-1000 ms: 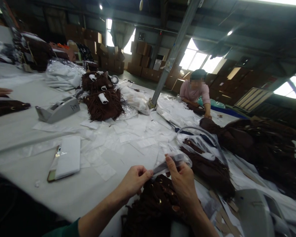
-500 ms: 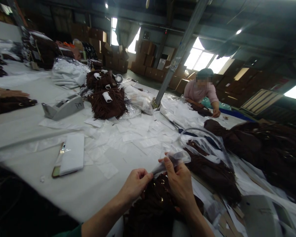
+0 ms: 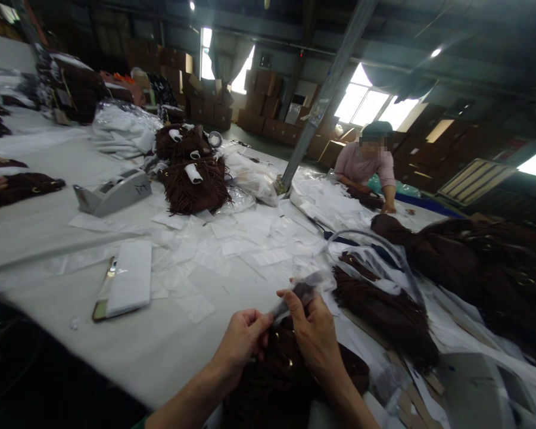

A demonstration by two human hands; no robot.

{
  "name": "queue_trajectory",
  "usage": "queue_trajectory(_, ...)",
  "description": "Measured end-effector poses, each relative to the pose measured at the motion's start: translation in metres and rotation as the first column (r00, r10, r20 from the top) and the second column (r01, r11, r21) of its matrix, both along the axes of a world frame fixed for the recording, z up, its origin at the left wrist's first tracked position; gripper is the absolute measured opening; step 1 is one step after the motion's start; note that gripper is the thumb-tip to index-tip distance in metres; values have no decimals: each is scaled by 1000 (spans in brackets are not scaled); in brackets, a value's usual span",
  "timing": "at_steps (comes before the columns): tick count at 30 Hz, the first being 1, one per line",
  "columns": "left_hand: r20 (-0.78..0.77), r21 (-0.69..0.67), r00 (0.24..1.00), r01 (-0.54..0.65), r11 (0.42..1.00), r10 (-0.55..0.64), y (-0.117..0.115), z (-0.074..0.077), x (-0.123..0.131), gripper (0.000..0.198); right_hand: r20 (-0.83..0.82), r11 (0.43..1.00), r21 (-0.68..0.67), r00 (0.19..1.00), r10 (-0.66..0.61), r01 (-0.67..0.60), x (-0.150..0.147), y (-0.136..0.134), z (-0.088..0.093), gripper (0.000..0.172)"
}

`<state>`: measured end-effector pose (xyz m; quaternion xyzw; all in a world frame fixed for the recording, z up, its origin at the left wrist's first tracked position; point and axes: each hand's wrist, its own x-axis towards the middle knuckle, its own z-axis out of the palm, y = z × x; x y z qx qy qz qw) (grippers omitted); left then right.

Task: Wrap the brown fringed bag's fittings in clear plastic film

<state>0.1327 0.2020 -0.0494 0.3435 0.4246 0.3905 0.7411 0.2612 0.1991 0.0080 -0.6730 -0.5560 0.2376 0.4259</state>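
Observation:
Above a dark brown fringed bag (image 3: 272, 381) with gold eyelets, my two hands hold a small clear plastic bag (image 3: 315, 281) with something dark inside it. My left hand (image 3: 243, 339) pinches its near end between thumb and fingers. My right hand (image 3: 312, 330) is closed around its far part, thumb on top. The brown bag lies beneath both wrists, partly covered by my forearms. What the dark content is, I cannot make out. Flat clear plastic sleeves (image 3: 268, 256) lie scattered on the white table (image 3: 196, 339) just beyond my hands.
A white phone-like object (image 3: 129, 280) and a grey tape dispenser (image 3: 114, 193) stand left. Fringed brown bags (image 3: 194, 187) are stacked beyond. More brown bags (image 3: 384, 310) and a grey dispenser (image 3: 482, 387) lie right. A co-worker (image 3: 368, 158) leans over the far side by a metal post (image 3: 310, 125).
My hands have shifted slightly left with the plastic bag, and my right hand has turned a little around it. At the far left, another person's hand has drawn back from a brown bag.

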Motion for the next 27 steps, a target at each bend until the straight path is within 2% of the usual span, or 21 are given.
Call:
queue_trajectory(4, 15, 17, 999, -53, 998, 53, -3, -2, 4, 33, -29, 1000, -12, 999, 19, -20, -1, -2, -2, 40)
queue_trajectory(7, -54, 66, 993, -97, 993, 101, -3, -6, 7, 26, -233, 998, -39, 972, 33, -43, -3, -2, -2, 41)
queue_trajectory(9, -130, 118, 986, -84, 989, 99, -2, -9, 8, 23, -463, 997, -68, 887, 3, -39, -4, -1, -1, 48)
queue_trajectory(11, -214, 175, 974, -43, 984, 80, 0, -12, 8, 21, -666, 996, -89, 743, -57, -2, -4, 0, 0, 61)
queue_trajectory(13, -290, 234, 955, 4, 972, 66, 2, -16, 6, 20, -782, 994, -102, 613, -108, 46, -2, 2, 1, 70)
queue_trajectory(16, -390, 311, 918, 55, 949, 75, 2, -24, 0, 20, -840, 988, -115, 520, -154, 108, 3, 5, 1, 67)
queue_trajectory(20, -464, 346, 881, 80, 935, 96, -2, -38, -8, 20, -874, 980, -126, 449, -182, 153, 9, 7, -4, 49)
queue_trajectory(23, -503, 397, 853, 82, 914, 142, -4, -43, -11, 21, -877, 979, -115, 446, -180, 169, 9, 6, -8, 42)
queue_trajectory(25, -496, 439, 855, 92, 894, 155, -1, -40, -11, 21, -871, 979, -86, 463, -164, 185, 9, 5, -8, 43)
queue_trajectory(27, -475, 439, 872, 119, 891, 117, 2, -35, -9, 20, -866, 977, -56, 478, -149, 204, 10, 4, -6, 46)
